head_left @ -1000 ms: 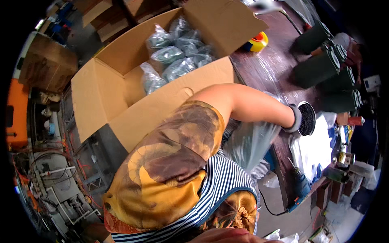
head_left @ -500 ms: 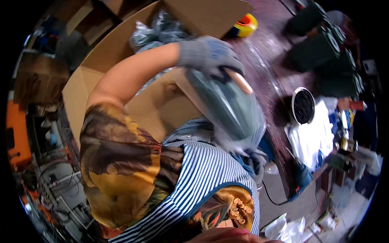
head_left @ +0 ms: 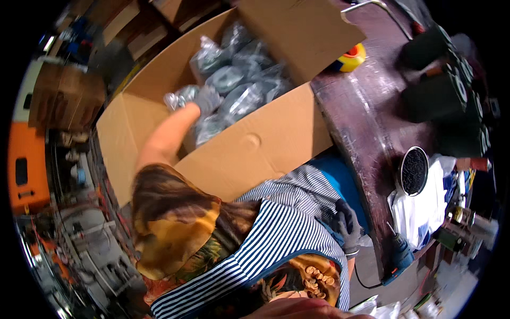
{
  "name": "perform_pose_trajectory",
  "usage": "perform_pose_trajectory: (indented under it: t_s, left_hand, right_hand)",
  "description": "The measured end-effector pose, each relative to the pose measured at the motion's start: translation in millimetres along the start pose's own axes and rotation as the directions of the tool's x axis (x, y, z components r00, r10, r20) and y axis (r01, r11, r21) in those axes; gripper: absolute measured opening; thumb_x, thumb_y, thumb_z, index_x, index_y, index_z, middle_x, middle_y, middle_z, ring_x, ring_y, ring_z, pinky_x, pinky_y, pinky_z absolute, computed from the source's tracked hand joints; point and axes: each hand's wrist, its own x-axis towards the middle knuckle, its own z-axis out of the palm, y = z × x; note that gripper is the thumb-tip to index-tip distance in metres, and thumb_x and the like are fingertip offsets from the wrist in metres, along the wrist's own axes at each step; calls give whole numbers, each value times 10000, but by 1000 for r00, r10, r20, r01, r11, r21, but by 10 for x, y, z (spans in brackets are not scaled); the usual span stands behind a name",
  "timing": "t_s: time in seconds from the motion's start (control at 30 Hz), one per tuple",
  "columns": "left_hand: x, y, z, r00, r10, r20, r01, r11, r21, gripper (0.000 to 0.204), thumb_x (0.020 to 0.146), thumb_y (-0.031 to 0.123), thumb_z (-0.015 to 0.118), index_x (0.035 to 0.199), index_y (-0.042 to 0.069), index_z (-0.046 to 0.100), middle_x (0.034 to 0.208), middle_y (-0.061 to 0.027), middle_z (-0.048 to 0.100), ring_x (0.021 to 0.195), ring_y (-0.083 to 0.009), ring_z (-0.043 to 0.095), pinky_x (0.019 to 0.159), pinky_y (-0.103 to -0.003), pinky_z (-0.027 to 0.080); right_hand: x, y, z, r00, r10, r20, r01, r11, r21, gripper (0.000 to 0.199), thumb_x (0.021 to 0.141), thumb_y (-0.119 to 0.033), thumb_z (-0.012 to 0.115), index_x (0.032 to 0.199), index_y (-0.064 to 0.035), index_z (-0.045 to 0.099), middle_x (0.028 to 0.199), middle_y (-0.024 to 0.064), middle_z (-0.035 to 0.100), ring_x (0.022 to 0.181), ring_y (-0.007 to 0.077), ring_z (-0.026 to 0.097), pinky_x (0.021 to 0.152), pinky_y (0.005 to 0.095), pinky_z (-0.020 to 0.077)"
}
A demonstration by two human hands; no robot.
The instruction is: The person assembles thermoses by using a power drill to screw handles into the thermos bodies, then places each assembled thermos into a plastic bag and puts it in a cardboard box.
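My left hand [head_left: 207, 100], in a grey knit glove, reaches down into a large open cardboard box [head_left: 223, 167]. It is closed on a clear plastic bag [head_left: 182, 96] with a dark green cylinder in it; the fingertips are mostly hidden and slightly blurred. Beside it in the box lie several more dark green pieces in clear bags [head_left: 241, 101]. My right hand [head_left: 348, 227], gloved in grey as well, hangs low by my striped apron [head_left: 289, 220], near the table edge. Its fingers are loosely extended and nothing shows in them.
A dark red table [head_left: 356, 127] stands on the right. On it are dark green cylinders [head_left: 433, 98], a yellow tape roll [head_left: 352, 57], a round container of black screws [head_left: 414, 171], white plastic bags [head_left: 419, 212] and a blue power drill [head_left: 399, 260]. Orange equipment [head_left: 27, 165] stands far left.
My left hand has gone from above my lap down into the box with the bagged cylinder. My right hand has come away from the bag's lower end and shows plainly beside the apron.
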Motion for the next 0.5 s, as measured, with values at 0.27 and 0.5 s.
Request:
perform_pose_trajectory:
  t_s: [0.27,0.5]
  left_hand:
    - [363,-406,-688,964,185,193,-147,970,-195,279,834,287,666,1018,97,753,1055,-115,739,1012,-292,694,845,-424,541]
    - [1267,-950,-3753,483,-122,-867,-228,939,-259,439,920,332,616,1307,128,575,1216,-129,631,1133,-324,595,954,-428,486]
  right_hand:
    - [150,-186,58,999,-35,3,35,991,-131,399,887,-100,646,1269,11,607,1255,171,640,1177,282,615,1004,355,469]
    - [475,-473,-215,861,-291,-418,145,927,-347,325,911,-62,611,1229,7,626,1231,181,652,1168,312,602,1025,387,445]
